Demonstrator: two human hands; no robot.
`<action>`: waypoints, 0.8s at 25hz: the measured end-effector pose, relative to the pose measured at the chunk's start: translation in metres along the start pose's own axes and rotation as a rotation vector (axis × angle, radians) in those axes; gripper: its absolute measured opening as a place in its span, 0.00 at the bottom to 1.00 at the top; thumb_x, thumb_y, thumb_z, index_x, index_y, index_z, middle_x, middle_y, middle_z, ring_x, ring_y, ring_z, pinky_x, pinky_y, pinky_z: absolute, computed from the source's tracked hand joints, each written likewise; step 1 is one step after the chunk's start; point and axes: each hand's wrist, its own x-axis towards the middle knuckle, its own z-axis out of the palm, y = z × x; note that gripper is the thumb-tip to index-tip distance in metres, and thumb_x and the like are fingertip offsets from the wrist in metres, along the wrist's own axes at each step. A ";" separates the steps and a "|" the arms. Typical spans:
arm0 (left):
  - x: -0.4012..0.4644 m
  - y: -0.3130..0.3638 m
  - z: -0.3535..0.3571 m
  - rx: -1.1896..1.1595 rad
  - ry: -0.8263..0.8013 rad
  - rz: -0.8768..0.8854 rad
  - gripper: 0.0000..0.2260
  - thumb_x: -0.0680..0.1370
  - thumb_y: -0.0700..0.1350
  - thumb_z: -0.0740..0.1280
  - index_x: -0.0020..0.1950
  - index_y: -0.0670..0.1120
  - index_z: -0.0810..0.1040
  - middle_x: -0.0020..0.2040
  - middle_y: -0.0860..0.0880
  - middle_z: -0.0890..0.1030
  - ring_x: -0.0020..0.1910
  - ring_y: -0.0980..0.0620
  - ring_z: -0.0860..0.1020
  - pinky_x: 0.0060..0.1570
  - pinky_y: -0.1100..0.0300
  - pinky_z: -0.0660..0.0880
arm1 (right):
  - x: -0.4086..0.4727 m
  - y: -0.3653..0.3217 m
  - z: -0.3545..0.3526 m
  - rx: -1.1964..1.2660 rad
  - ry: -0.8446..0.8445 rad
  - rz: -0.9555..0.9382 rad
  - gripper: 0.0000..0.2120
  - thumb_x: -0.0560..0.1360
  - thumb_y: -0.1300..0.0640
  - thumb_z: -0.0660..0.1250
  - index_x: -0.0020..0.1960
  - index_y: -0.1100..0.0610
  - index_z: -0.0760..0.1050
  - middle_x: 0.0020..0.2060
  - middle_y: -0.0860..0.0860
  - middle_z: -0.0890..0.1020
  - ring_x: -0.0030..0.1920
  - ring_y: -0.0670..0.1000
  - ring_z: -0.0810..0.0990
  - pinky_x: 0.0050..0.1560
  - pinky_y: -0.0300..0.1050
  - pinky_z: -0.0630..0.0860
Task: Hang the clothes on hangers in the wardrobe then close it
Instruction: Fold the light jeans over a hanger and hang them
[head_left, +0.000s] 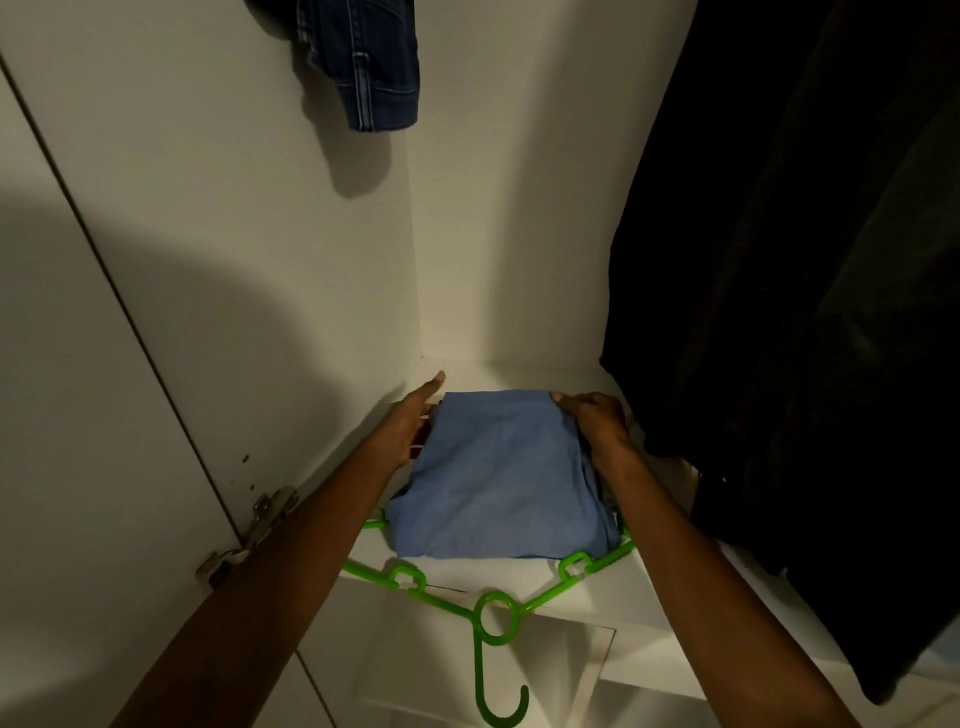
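Hanging partly done: one folded garment not yet on its hanger.

On the left, the white wardrobe door (93, 415) stands open; the left hand (410, 423) lies with straight fingers against the folded light-blue cloth garment (498, 483), which rests on the white wardrobe shelf (613, 587) atop a bright green plastic hanger (493, 618). The right hand (597, 421) pinches its far corner. Above, dark denim jeans (363, 62) and, rightward, a black garment (789, 312) hang already. Closing remains.
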 end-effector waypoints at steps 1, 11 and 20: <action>0.002 0.000 0.003 0.083 -0.003 0.025 0.23 0.73 0.65 0.73 0.52 0.45 0.85 0.47 0.47 0.86 0.48 0.47 0.83 0.47 0.55 0.78 | -0.001 0.001 0.000 -0.090 0.011 -0.018 0.15 0.69 0.52 0.81 0.46 0.60 0.80 0.43 0.53 0.85 0.44 0.54 0.84 0.42 0.44 0.80; 0.019 0.009 0.013 0.171 -0.013 0.544 0.12 0.81 0.50 0.70 0.44 0.42 0.83 0.39 0.48 0.82 0.38 0.54 0.77 0.40 0.58 0.74 | 0.006 -0.014 -0.001 -0.630 0.087 -0.555 0.08 0.76 0.63 0.61 0.40 0.55 0.74 0.42 0.52 0.82 0.44 0.57 0.81 0.44 0.49 0.78; 0.026 0.010 -0.019 0.715 0.156 0.229 0.39 0.74 0.70 0.69 0.64 0.35 0.73 0.53 0.40 0.84 0.45 0.44 0.85 0.36 0.57 0.80 | -0.093 0.013 0.012 -1.055 0.288 -1.019 0.12 0.71 0.57 0.60 0.48 0.57 0.81 0.43 0.53 0.84 0.45 0.58 0.82 0.46 0.50 0.69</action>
